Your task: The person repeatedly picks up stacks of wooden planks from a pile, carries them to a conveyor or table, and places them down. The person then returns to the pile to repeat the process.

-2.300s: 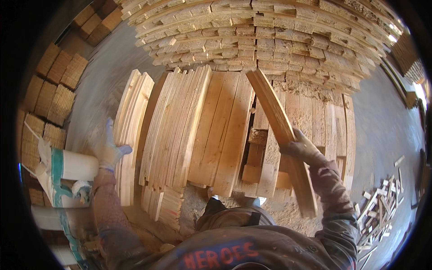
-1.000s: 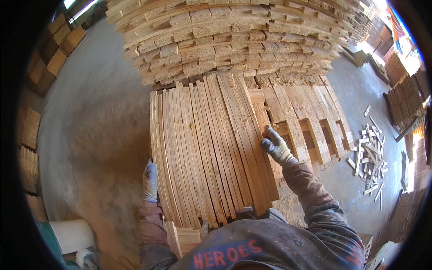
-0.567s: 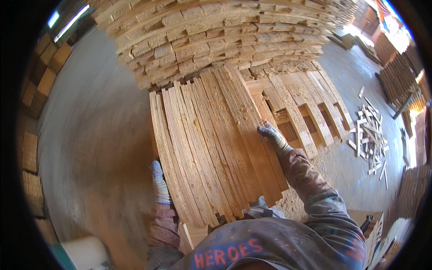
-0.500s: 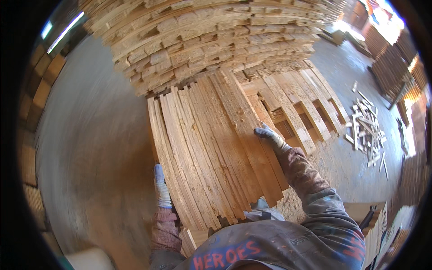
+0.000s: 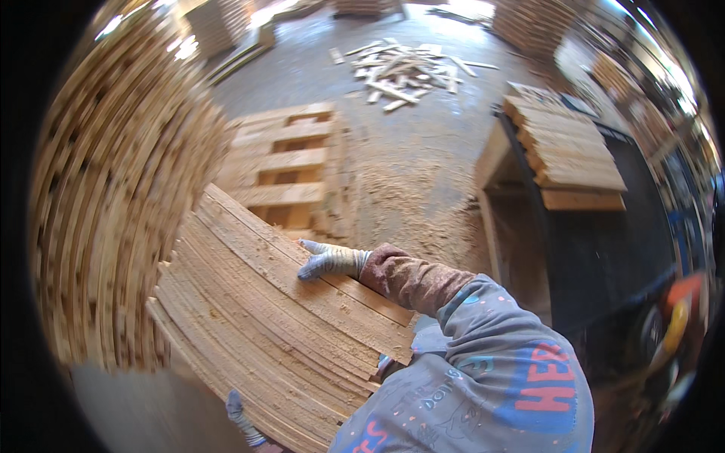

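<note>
A row of long wooden boards (image 5: 264, 317), side by side and dusted with sawdust, lies across in front of me, its near ends against my body. My right hand (image 5: 328, 260), in a pale knitted glove with grey-blue fingertips, grips the right edge, its fingers partly hidden. At the lower left, my left hand (image 5: 242, 419), gloved alike, presses against the opposite edge, with its palm side hidden by the boards. The boards' undersides are hidden.
A tall stack of boards (image 5: 113, 219) rises at left. Beyond my boards lies a slatted pallet-like layer (image 5: 294, 162). Offcuts (image 5: 408, 72) are heaped on the floor, with sawdust (image 5: 408, 204) nearer. At right, more boards (image 5: 563, 143) lie on a black-topped bench (image 5: 604, 249).
My view has turned to the right, and the boards have swung with me between both hands. The tall stack now stands to the left, and the black-topped bench has come into view.
</note>
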The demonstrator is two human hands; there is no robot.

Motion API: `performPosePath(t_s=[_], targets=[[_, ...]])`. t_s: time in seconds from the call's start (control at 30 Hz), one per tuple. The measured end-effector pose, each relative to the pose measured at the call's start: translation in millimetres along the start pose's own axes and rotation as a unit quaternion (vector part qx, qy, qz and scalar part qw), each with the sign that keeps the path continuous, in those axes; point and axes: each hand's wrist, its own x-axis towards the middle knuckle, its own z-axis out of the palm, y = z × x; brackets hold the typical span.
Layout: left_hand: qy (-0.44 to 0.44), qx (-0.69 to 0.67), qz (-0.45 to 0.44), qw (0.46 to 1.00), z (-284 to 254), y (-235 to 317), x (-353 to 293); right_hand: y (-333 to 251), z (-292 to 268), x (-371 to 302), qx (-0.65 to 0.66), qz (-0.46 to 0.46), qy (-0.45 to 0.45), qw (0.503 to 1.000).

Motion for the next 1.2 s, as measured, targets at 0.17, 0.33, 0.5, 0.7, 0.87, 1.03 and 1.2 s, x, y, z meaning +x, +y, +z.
performPosePath(t_s=[0.17, 0.33, 0.5, 0.7, 0.87, 1.03, 1.2], targets=[[-0.144, 0.031, -0.063, 0.987, 88.1, 59.5, 29.1, -72.3, 24.1, -152.6, -0.002, -0.129, 0.192, 0.973], [-0.445, 0.204, -0.018, 0.872, 217.5, 18.1, 133.7, -105.1, 87.9, -358.4, 0.071, -0.240, 0.449, 0.858], [-0.654, 0.287, -0.209, 0.668, 487.9, -159.6, -3.6, 37.8, 57.7, -583.2, 0.105, -0.283, 0.718, 0.627], [-0.805, 0.241, -0.364, 0.402, 633.3, -410.5, -172.5, 185.8, 108.6, -777.3, -0.031, -0.383, 0.777, 0.499], [-0.773, 0.582, 0.214, 0.130, 720.4, -508.2, -238.1, 106.8, 60.3, -789.9, 0.049, -0.087, 0.922, 0.375], [-0.788, 0.518, 0.330, -0.051, 759.3, -535.2, -230.3, 201.5, 12.3, -839.4, 0.083, -0.611, 0.518, 0.593], [-0.718, 0.494, 0.424, -0.245, 797.8, -502.7, -264.6, 221.5, -14.3, -829.9, -0.010, -0.703, 0.366, 0.610]])
